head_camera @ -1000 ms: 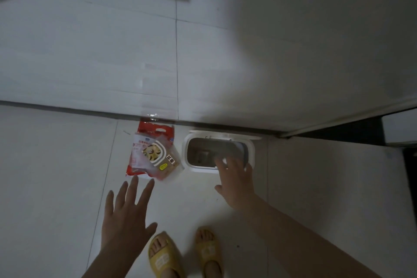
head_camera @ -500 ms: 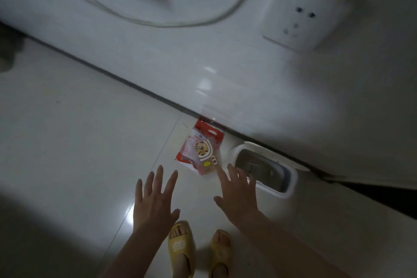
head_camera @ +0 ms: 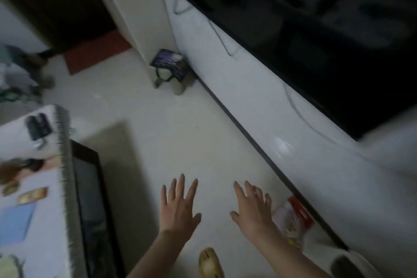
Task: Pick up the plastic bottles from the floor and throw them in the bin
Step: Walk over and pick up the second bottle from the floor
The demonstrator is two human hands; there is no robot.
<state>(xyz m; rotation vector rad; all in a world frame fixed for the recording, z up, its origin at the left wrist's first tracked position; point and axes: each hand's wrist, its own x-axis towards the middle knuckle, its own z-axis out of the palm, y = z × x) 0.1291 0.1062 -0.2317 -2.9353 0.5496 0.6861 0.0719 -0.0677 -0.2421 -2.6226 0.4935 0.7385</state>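
My left hand [head_camera: 178,207] and my right hand [head_camera: 252,209] hover over the pale tiled floor, palms down, fingers spread, holding nothing. The white bin [head_camera: 345,263] stands against the wall at the lower right, partly cut off by the frame edge. A red and clear snack packet [head_camera: 293,214] lies on the floor just right of my right hand, between it and the bin. I see no plastic bottle on the floor in this blurred view.
A low stool with a dark printed top [head_camera: 169,67] stands by the wall ahead. A white-covered table [head_camera: 38,185] with small items fills the left. A red mat [head_camera: 94,52] lies far back. My yellow slipper [head_camera: 209,264] shows below.
My view has swung left, away from the bin, which slid to the lower right corner. Both hands stay open and empty; the right hand has drawn back from the bin.
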